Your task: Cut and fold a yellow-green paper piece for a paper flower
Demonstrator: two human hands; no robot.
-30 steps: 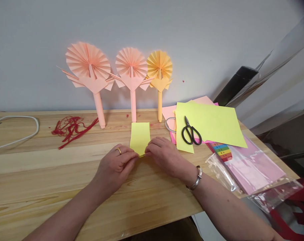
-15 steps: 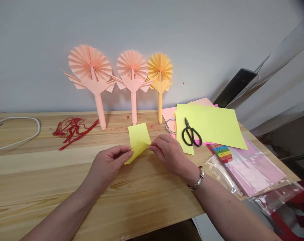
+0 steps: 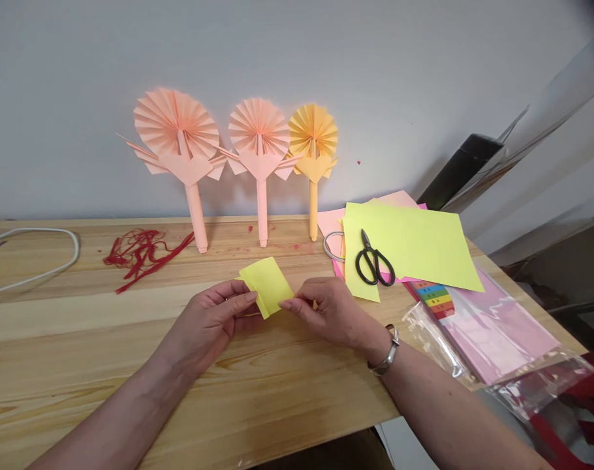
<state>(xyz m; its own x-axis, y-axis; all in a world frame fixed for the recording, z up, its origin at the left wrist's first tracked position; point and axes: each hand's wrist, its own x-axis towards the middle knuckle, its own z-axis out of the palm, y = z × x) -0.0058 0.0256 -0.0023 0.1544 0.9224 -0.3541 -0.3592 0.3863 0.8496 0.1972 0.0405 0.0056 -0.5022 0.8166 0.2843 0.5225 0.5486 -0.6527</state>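
Note:
A small yellow piece of paper [image 3: 268, 284], doubled over on itself, is held just above the wooden table [image 3: 106, 346]. My left hand [image 3: 216, 316] pinches its left edge between thumb and fingers. At the lower right corner, the thumb and forefinger of my right hand [image 3: 329, 310] grip the same paper; a metal bangle [image 3: 386, 352] circles that wrist. Behind the hands, two pink folded-paper fans [image 3: 177, 124] and an orange one [image 3: 313, 130] lean upright against the wall on rolled paper handles.
Black-handled scissors [image 3: 374, 261] lie on yellow paper sheets [image 3: 424, 241] at the right, over pink ones. A clear plastic packet of paper [image 3: 502, 333] overhangs the table edge. Tangled red thread [image 3: 140, 258] and a white cable [image 3: 74, 245] are at the left.
The yellow paper has gone from a longer, partly curled strip to a shorter doubled piece, tilted differently. Both hands have shifted their hold on it slightly. The surrounding things have stayed put.

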